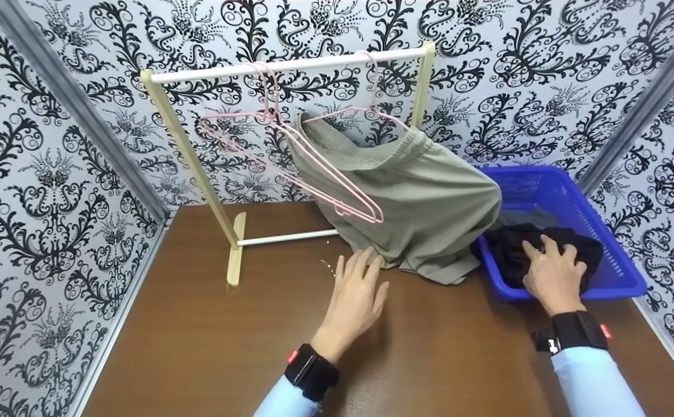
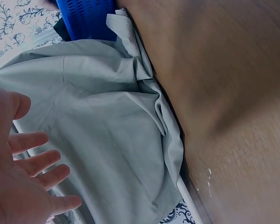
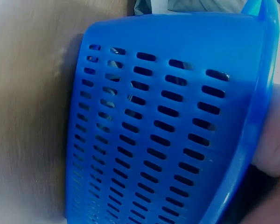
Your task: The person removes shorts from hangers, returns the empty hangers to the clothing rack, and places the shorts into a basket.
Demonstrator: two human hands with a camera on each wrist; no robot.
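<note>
- The left hand (image 1: 355, 292) is near the lower part of a grey-green garment (image 1: 412, 202); its fingers are spread wide with gaps between them; whether their tips touch the fabric, I cannot tell.
- The right hand (image 1: 557, 275) rests on a bunched black cloth (image 1: 502, 249) in a blue basket (image 3: 158, 121); its fingers are apart and bent down onto the cloth; whether they pinch it, I cannot tell, and the right wrist view shows mostly the slotted basket wall, with a part of the hand past the rim.
- The grey-green garment hangs by its gathered waistband from a pink hanger (image 1: 375, 87), hooked on the white rail (image 1: 314, 62) towards the right post; its lower end lies folded on the brown surface (image 1: 244, 347), just beside the basket.
- Two more pink hangers (image 1: 268, 116) hang close together further left on the rail, their lower parts in front of the garment.
- A dark grey cloth (image 1: 525, 218) lies behind the black one; the basket stands at the right of the rack, by the patterned wall (image 1: 53, 168).
- Small white specks (image 1: 328, 266) mark the surface near the left hand; light-blue sleeves (image 1: 597, 379) and black wristbands (image 1: 580, 330) cover both arms.
</note>
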